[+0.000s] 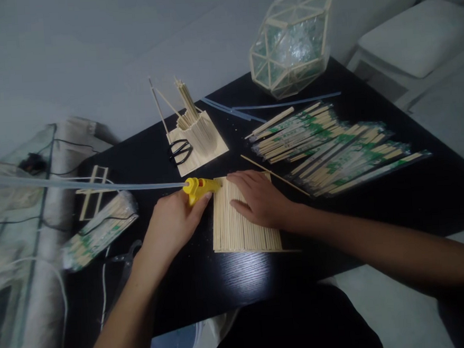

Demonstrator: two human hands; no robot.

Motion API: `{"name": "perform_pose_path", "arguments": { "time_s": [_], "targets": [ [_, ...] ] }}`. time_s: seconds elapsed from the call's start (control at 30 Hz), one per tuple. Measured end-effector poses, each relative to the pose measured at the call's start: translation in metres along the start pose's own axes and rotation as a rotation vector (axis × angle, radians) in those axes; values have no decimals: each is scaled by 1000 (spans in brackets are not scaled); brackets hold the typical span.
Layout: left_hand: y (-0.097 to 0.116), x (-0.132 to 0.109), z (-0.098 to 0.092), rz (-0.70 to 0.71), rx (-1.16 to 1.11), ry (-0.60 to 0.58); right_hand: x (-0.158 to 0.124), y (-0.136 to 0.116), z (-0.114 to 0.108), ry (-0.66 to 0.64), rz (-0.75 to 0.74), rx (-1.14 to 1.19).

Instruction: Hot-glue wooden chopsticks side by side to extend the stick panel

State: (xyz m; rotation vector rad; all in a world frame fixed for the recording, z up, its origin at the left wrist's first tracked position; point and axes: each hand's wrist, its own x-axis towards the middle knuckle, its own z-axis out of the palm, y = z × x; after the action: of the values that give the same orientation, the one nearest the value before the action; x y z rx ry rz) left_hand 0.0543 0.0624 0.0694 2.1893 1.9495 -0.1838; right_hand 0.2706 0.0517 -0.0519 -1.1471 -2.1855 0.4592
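My left hand (174, 220) is closed around a yellow glue gun (201, 187) with a long clear glue stick (97, 184) sticking out to the left. Its nozzle points at the upper left corner of a flat panel of wooden sticks (236, 229) lying on the black table (223, 275). My right hand (259, 197) lies flat on the panel's upper part, fingers stretched out and pressing it down. A single loose stick (280, 178) lies just right of that hand.
Behind the panel stands a stick-built holder with sticks on a base (197, 134) and black scissors (179, 151). Packs of wrapped chopsticks (333, 145) spread to the right, another pack (96, 231) at left. A faceted stick-framed shape (292, 40) sits at the far edge. A cable (104, 289) trails near the left edge.
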Motion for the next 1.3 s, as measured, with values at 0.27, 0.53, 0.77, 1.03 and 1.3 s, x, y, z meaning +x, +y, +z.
{"name": "perform_pose_path", "arguments": {
  "time_s": [0.27,0.53,0.77,1.03,1.3],
  "targets": [
    [0,5,-1,-7,-21,-16,0,0,-1,-9,6,4],
    [1,9,-2,-28,-71,-23,0,0,-1,-22,15,10],
    [-15,14,3,-47,-226,-17,0,0,-2,-17,10,6],
    [-38,19,18,-226,-556,-160,0,1,0,-12,10,20],
    [-46,13,27,-233,-586,-237,0,-1,-3,-36,14,23]
  ]
}}
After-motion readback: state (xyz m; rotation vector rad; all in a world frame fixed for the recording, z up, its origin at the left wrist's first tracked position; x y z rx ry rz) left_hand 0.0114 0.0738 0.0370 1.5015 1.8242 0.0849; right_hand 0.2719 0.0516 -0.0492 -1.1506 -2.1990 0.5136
